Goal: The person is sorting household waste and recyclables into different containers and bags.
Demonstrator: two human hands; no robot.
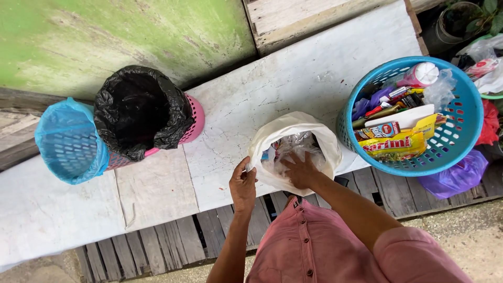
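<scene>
Down on the cracked white board point(314, 78), the left hand point(243, 186) pinches the rim of a thin white plastic bag point(325, 139); the right hand point(303, 170) reaches inside among crinkled clear wrappers, its grip hidden. Beside it, a blue perforated basket point(461, 131) holds yellow and red packets point(390, 147).

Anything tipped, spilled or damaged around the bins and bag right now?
Nothing is spilled. The left hand holds the white plastic bag open and the right hand reaches inside. Only the white painted board looks cracked and worn.
</scene>
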